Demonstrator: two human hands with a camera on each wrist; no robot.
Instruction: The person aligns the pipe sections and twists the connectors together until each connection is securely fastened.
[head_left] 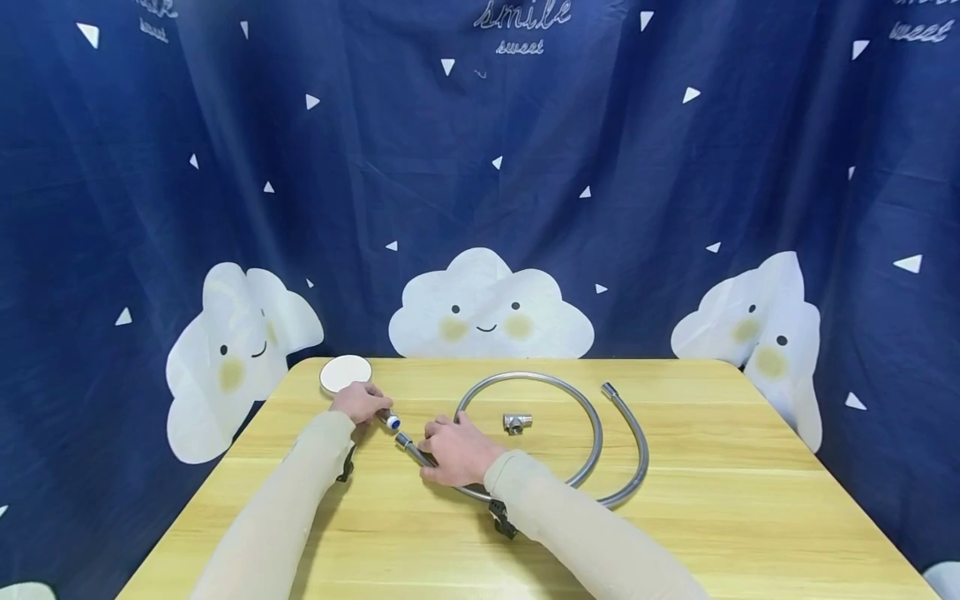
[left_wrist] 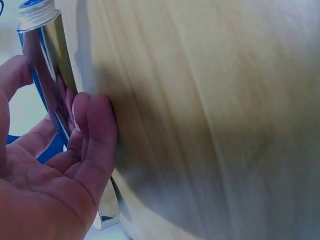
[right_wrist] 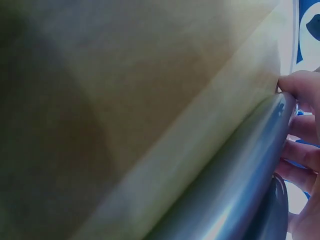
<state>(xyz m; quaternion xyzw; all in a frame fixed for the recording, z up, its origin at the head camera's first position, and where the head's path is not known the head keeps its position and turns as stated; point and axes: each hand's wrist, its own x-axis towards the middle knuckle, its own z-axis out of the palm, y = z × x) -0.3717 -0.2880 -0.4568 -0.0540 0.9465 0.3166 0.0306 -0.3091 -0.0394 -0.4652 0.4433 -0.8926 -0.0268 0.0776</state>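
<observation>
At the table's back left, my left hand (head_left: 360, 402) grips the handle of a shower head (head_left: 347, 372), its round pale face turned up. The left wrist view shows the shiny chrome handle (left_wrist: 54, 80) between thumb and fingers, with a white threaded end holding a blue insert. My right hand (head_left: 461, 450) holds a grey flexible shower hose (head_left: 597, 433) just behind one end fitting (head_left: 403, 440). That fitting points at the threaded end, with a small gap between them. Fingers around the hose (right_wrist: 235, 185) appear at the right wrist view's edge; the palm is mostly hidden.
Inside the hose's loop lies a small chrome tee connector (head_left: 516, 423). The hose's other end (head_left: 609, 389) lies at the back right. A wooden table (head_left: 720, 500) carries everything. Behind it hangs a dark blue curtain (head_left: 420, 192) printed with clouds and triangles.
</observation>
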